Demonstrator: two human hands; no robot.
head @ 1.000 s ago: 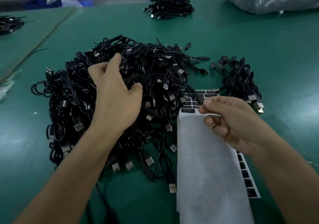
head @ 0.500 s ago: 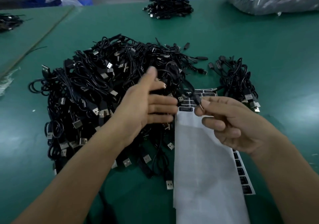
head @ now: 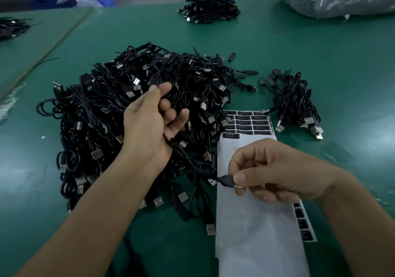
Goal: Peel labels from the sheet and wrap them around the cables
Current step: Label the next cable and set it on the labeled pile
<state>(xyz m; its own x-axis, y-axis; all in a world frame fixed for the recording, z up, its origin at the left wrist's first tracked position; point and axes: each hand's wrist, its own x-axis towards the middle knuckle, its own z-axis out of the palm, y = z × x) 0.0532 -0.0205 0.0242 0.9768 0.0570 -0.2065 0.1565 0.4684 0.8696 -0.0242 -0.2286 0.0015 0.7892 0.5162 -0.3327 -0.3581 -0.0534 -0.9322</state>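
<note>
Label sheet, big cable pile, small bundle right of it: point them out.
Label sheet [head: 252, 123]: head view, black label rows.
Big cable pile [head: 96, 106]: head view, left half.
Small bundle [head: 295, 97]: head view, coil middle.

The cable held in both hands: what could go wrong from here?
1. The cable runs from the left hand across the tangled pile to the right hand; lifting it may drag neighbours along.
2. The pile overlaps the label sheet at its edge, so moving cables may crease or shift it.
</note>
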